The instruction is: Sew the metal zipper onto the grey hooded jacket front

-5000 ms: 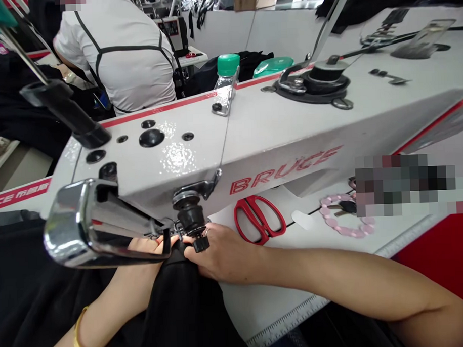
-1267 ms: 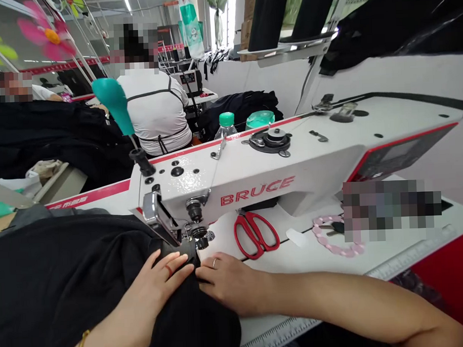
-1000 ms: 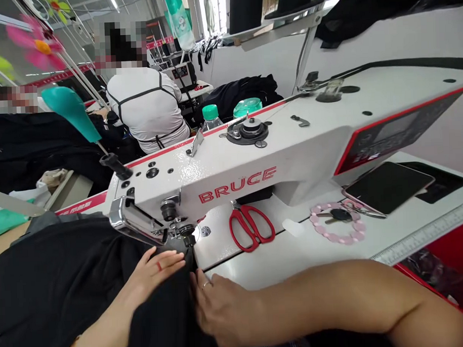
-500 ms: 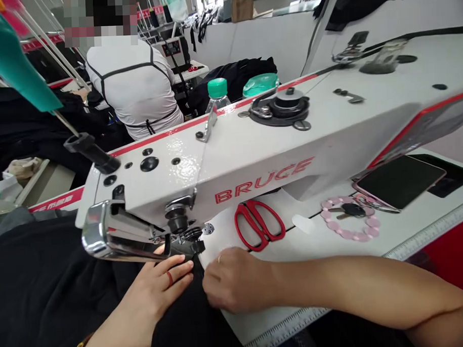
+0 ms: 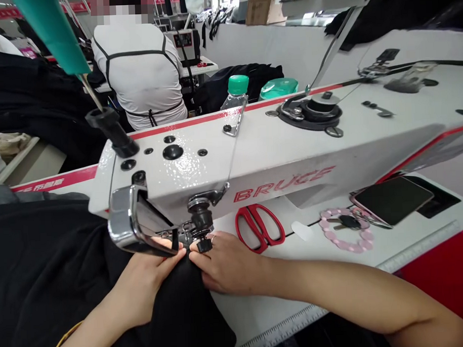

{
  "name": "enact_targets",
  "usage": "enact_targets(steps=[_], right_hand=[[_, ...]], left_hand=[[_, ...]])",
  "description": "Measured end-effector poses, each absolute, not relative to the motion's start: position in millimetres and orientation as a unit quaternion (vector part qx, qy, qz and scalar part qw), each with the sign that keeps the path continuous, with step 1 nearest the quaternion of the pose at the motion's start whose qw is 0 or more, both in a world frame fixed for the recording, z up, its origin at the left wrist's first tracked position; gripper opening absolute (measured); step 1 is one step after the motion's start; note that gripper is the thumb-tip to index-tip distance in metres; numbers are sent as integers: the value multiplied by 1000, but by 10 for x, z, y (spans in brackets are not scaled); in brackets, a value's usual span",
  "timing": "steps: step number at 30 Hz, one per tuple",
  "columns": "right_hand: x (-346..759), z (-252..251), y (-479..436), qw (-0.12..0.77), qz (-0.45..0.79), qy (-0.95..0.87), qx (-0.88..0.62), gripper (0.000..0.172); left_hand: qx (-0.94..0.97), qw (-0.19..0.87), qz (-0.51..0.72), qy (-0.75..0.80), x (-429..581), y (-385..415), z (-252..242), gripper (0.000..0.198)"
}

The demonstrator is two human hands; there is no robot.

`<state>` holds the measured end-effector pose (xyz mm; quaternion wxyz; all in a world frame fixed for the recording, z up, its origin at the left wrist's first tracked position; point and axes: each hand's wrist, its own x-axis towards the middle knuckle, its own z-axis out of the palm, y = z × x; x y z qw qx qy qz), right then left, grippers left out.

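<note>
A white sewing machine (image 5: 269, 157) marked BRUCE spans the view. Black fabric (image 5: 183, 307) lies under its needle end and spreads to the left. My left hand (image 5: 147, 272) rests on this fabric beside the needle area, its fingers partly hidden behind the chrome lever guard. Close to it on the right, my right hand (image 5: 223, 260) has its fingers bent together at the fabric's edge, just behind the black tension knob. The fingertips of both hands nearly meet. The needle and presser foot are mostly hidden.
Red-handled scissors (image 5: 260, 228) lie right of my right hand. Further right are a pink bead bracelet with keys (image 5: 345, 230) and a phone (image 5: 394, 200). A ruler strip (image 5: 282, 328) runs along the table's front edge. Behind the machine, a person (image 5: 140, 70) sits facing away.
The view has shifted, so the machine's head sits further right. My right hand has moved up to the needle area, and my left fingers, spread before, are now closer together and further under the guard.
</note>
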<state>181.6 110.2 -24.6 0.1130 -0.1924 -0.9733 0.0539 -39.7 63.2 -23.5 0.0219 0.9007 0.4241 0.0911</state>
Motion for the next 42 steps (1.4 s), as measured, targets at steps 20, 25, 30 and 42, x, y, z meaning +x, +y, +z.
enact_targets(steps=[20,25,30,42], right_hand=[[1685,-209,1184,120,44,-954,-271,13],[1657,-248,1240,107,48,-958,-263,13],[1672,-270,1135,100,25,-965,-242,12],[1650,-187,950,105,49,-976,-183,15]], left_hand=[[870,205,30,448,-333,1095,433,31],[817,207,108,528,-369,1394,297,29],[809,144,83,563,-336,1134,47,28],[844,115,-17,524,-320,1175,220,22]])
